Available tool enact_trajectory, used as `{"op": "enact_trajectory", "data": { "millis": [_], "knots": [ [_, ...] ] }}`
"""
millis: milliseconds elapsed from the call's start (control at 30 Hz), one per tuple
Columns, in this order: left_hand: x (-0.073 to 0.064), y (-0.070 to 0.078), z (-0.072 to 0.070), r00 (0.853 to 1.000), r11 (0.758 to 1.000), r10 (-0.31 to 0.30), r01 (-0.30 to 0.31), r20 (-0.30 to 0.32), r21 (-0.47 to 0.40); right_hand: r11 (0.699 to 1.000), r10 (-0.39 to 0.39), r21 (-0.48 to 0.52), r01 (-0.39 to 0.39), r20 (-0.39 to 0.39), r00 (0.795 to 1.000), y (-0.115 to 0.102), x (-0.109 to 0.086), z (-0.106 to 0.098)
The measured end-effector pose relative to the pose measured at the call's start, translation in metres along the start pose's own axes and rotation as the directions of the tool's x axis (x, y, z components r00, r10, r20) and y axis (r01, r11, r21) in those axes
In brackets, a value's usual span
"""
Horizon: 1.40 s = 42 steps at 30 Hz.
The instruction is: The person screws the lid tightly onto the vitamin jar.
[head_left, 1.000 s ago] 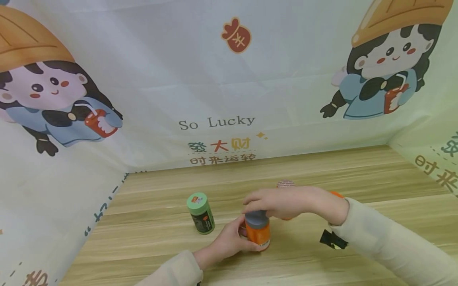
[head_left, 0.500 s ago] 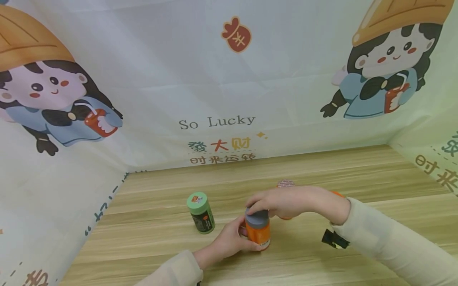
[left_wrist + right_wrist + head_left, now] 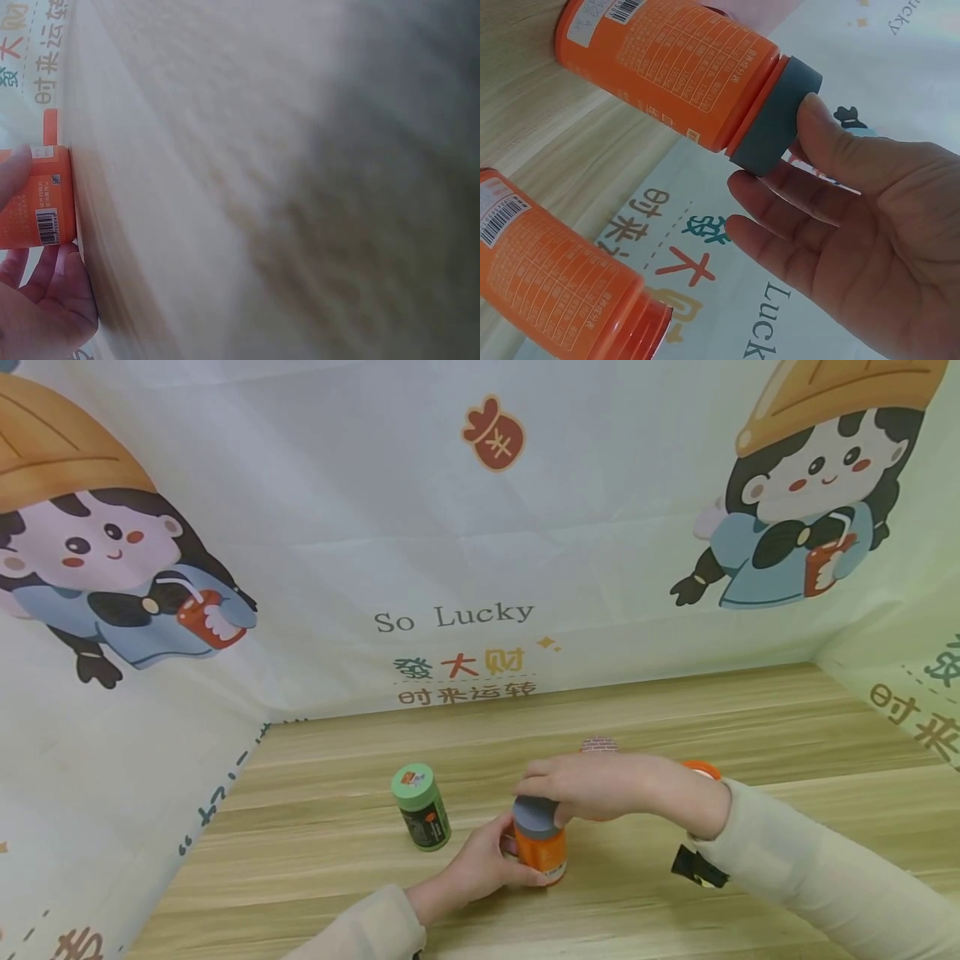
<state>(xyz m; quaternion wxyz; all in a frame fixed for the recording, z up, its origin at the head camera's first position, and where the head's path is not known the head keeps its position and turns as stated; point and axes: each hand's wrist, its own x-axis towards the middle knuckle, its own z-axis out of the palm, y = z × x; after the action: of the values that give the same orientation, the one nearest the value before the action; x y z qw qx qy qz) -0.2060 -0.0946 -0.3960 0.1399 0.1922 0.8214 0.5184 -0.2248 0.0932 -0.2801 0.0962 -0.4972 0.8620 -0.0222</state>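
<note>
An orange bottle [image 3: 543,855] with a grey lid [image 3: 537,817] stands upright on the table. My left hand [image 3: 480,860] grips its lower body, fingers and thumb on either side. From above, my right hand [image 3: 585,783] pinches the lid at its rim; in the right wrist view the thumb lies on the lid [image 3: 776,116] and fingertips touch its other edge. A second orange bottle [image 3: 570,277] shows a bare neck in that view. In the head view most of it is hidden behind my right hand, with only its brick-patterned top [image 3: 599,744] clearly showing.
A green jar [image 3: 422,808] with a pale green lid stands to the left. An orange ring-shaped thing [image 3: 702,768] lies partly behind my right wrist. A black object [image 3: 699,867] is by the right sleeve. A printed cloth [image 3: 615,635] walls the back of the wooden table [image 3: 330,777].
My right hand's fingers have shifted around the grey lid's rim, uncovering more of its top. More of the orange ring-shaped thing shows. My left hand and the bottle stay in place.
</note>
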Motion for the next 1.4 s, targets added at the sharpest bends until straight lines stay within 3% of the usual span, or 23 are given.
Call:
{"op": "enact_trajectory", "data": {
  "millis": [233, 433, 600, 933, 1100, 1267, 1400],
  "knots": [
    [0.000, -0.001, 0.000, 1.000, 1.000, 0.000, 0.000, 0.001, 0.004, 0.998, 0.040, -0.043, -0.038, 0.043, 0.998, -0.001, -0.002, 0.001],
    [-0.001, 0.000, -0.001, 1.000, 1.000, -0.001, 0.001, -0.001, 0.017, 1.000, -0.011, -0.015, 0.012, 0.041, 0.999, 0.006, -0.003, 0.003],
    [-0.002, 0.000, 0.000, 1.000, 0.999, 0.012, -0.011, -0.019, 0.035, 0.998, -0.069, 0.005, 0.070, -0.046, 0.997, 0.011, -0.003, 0.010],
    [-0.005, 0.002, 0.006, 0.995, 0.995, 0.068, -0.061, -0.077, 0.081, 0.996, -0.085, 0.012, 0.090, -0.229, 0.970, 0.011, -0.006, 0.031],
    [-0.005, 0.002, 0.007, 0.994, 0.994, 0.076, -0.070, -0.078, 0.085, 0.997, -0.081, -0.002, 0.083, -0.249, 0.965, 0.009, -0.008, 0.034],
    [-0.003, 0.002, 0.006, 0.994, 0.993, 0.054, -0.043, -0.092, 0.114, 0.999, -0.047, 0.000, 0.049, -0.222, 0.974, 0.009, -0.009, 0.032],
    [-0.002, 0.003, 0.007, 0.994, 0.992, 0.040, -0.028, -0.098, 0.125, 1.000, -0.019, 0.017, 0.025, -0.274, 0.962, 0.013, -0.017, 0.029]
  ]
}}
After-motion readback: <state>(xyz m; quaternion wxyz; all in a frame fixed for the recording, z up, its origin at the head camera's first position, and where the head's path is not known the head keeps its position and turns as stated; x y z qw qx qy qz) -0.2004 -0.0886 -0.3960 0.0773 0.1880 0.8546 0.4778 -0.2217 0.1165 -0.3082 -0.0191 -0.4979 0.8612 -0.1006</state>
